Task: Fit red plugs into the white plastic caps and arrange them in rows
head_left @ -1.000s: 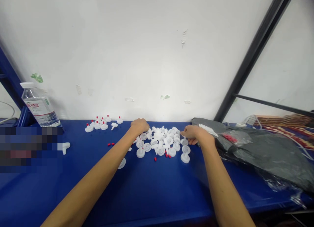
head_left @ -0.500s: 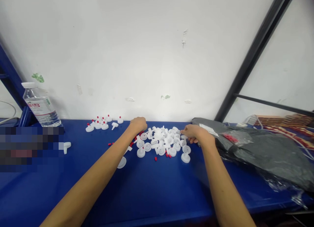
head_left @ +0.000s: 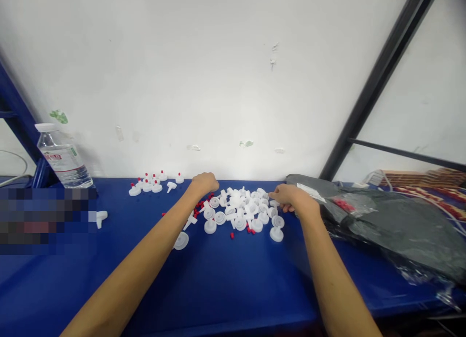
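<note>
Both hands, left hand (head_left: 204, 182) and right hand (head_left: 287, 197), rest curled at the white caps (head_left: 238, 210) near the table's (head_left: 225, 283) far edge; whether either holds anything is hidden.

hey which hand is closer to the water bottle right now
Left. The left hand rests at the left edge of the white caps, on the side toward the water bottle; the right hand is past the pile, farther away.

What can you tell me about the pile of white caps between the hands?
The pile of white caps lies loose on the blue table, near the wall. They look like plastic: round discs, many with a short spout, lying at all angles. Small red tips are scattered among them. The left hand rests at its left edge, the right hand at its right.
</note>
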A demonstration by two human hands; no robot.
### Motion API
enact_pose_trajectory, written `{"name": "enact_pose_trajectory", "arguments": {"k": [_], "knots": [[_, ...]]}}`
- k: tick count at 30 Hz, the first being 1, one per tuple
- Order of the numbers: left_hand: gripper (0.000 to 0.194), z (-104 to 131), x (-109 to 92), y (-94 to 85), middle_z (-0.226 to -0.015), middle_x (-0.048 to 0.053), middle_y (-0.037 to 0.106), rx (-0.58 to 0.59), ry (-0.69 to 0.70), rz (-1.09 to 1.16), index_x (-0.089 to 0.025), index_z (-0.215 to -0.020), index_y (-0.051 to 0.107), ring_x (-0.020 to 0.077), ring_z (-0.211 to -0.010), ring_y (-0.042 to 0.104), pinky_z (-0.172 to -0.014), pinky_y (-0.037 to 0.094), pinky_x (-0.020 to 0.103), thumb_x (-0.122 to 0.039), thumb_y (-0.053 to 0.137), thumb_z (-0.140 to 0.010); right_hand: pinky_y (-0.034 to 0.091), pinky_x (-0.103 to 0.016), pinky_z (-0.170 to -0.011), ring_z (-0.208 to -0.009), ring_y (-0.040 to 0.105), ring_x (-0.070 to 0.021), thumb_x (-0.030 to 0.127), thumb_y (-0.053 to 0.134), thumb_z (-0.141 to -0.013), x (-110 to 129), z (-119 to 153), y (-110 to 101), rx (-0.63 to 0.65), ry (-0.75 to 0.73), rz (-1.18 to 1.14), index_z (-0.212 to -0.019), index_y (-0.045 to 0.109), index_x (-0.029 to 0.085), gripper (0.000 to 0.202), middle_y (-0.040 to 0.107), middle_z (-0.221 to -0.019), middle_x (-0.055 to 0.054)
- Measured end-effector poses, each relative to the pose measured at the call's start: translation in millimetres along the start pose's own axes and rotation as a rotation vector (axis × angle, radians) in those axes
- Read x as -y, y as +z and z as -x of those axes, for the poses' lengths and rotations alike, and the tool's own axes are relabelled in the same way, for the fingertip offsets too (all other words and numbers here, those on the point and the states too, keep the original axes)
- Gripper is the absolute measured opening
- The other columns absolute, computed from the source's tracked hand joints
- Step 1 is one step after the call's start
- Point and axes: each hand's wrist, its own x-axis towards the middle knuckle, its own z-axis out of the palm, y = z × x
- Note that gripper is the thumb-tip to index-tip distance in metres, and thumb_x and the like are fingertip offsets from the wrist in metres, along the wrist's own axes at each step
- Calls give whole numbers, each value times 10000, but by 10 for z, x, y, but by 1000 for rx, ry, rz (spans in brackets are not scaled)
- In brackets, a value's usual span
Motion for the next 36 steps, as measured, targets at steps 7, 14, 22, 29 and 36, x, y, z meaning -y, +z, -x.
{"name": "enact_pose_trajectory", "arguments": {"k": [7, 14, 22, 29, 36], "knots": [[411, 27, 93, -266, -1162, 229, 699, -9, 1, 33, -120, -1173, 674, 301, -1043, 688, -787, 541, 320, -236, 605, -786, 531, -321, -596, -560, 674, -193, 448, 487, -933, -15, 1, 8, -30, -8, 26, -1012, 692, 109, 404, 721, -769, -115], [325, 145, 631, -668, -965, 145, 759, -24, -136, -20, -178, -1074, 710, 270, -944, 709, -802, 541, 334, -231, 668, -756, 519, -344, -655, -636, 691, -237, 449, 464, -931, -1, 23, -25, -70, -11, 47, -1065, 696, 113, 430, 705, -714, -132], [357, 47, 920, -498, -786, 126, 762, 77, -311, -83, -207, -943, 754, 343, -938, 713, -761, 564, 384, -245, 826, -595, 517, -330, -649, -607, 689, -211, 442, 463, -935, 4, 23, -2, -95, 5, 48, -1053, 691, 149, 389, 714, -757, -111], [305, -62, 942, -326, -766, 146, 758, 184, -262, -21, -190, -896, 752, 317, -811, 730, -738, 561, 397, -353, 802, -644, 528, -341, -643, -583, 683, -207, 456, 460, -936, 6, 0, 15, -81, 10, 40, -1047, 674, 141, 396, 705, -720, -98], [174, -5, 898, -396, -812, 111, 773, 491, -66, 177, -215, -753, 741, 193, -702, 684, -638, 531, 248, -360, 762, -659, 529, -335, -643, -602, 687, -198, 454, 486, -930, 22, 47, 7, -67, -4, 26, -1053, 670, 142, 382, 720, -808, -108]]}}
